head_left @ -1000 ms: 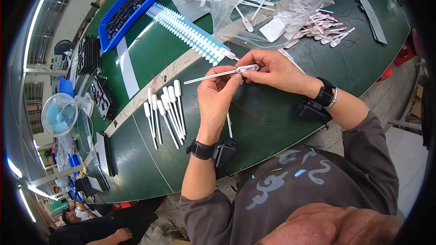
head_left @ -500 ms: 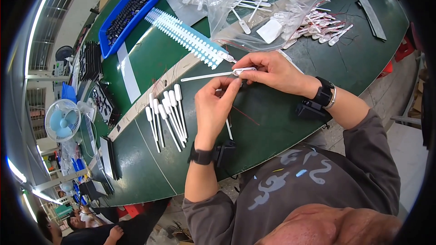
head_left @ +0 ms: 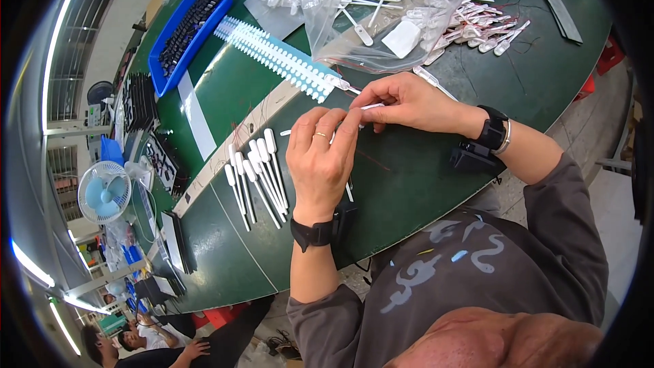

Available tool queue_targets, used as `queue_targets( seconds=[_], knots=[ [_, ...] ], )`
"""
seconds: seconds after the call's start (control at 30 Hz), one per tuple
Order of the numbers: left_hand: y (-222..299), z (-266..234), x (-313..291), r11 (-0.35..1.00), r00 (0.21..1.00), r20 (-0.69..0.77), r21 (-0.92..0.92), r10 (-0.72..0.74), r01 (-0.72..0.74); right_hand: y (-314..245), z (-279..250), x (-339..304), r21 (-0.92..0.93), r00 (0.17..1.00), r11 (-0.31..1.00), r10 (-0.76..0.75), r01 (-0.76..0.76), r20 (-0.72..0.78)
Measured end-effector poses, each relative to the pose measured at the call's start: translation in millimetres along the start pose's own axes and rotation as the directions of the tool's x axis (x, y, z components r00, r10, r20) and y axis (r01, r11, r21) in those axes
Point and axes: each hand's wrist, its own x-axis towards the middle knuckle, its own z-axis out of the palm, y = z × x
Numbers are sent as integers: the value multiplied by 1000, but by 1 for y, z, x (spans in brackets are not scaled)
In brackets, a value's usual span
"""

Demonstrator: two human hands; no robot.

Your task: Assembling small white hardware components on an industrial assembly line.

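Note:
Over the green table, my right hand (head_left: 403, 103) pinches the wide end of a white paddle-shaped plastic stick (head_left: 372, 105) between thumb and fingers. My left hand (head_left: 321, 157) is closed over the stick's thin stem, back of the hand up; its fingertips and most of the stem are hidden. The stem's tip shows left of that hand. Just beyond my hands is a light-blue sheet (head_left: 325, 99) with rows of white oval stickers, and another white stick (head_left: 344, 84) lies at its near end. Left of my left hand, several finished-looking white sticks (head_left: 253, 167) lie side by side.
A clear plastic bag (head_left: 334, 34) holds white sticks; a pile of sticks with red and black wires (head_left: 487, 27) lies beside it. Far left stands a blue bin (head_left: 158, 68) of small black parts. A fan (head_left: 104, 192) and co-workers (head_left: 153, 337) are at the left.
My left hand has turned over, back upward, and its fingers now cover the stem that was in plain sight. My right hand keeps its pinch nearly in place. The view has shifted slightly.

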Motion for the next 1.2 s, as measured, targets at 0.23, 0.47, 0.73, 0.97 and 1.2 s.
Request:
queue_targets(
  seconds=[0.23, 0.47, 0.73, 0.97, 1.2],
  knots=[
    [1, 1, 2, 1000, 1000, 24, -18, 7, -6, -3, -5, -1, 43, 998, 998, 37, -40, 60],
    [3, 7, 1, 1000, 1000, 25, -29, -8, 9, -2, -4, -3, -53, 999, 999, 16, -14, 47],
    [5, 9, 1, 999, 999, 37, -35, -33, 34, -1, -2, -5, -282, 994, 955, -105, 96, -18],
    [5, 11, 0, 998, 998, 32, -28, -52, 53, 0, 0, -6, -393, 987, 911, -155, 123, -49],
    [5, 11, 0, 998, 997, 44, -24, -60, 61, 7, 0, -5, -450, 974, 875, -224, 182, -42]
  ],
)
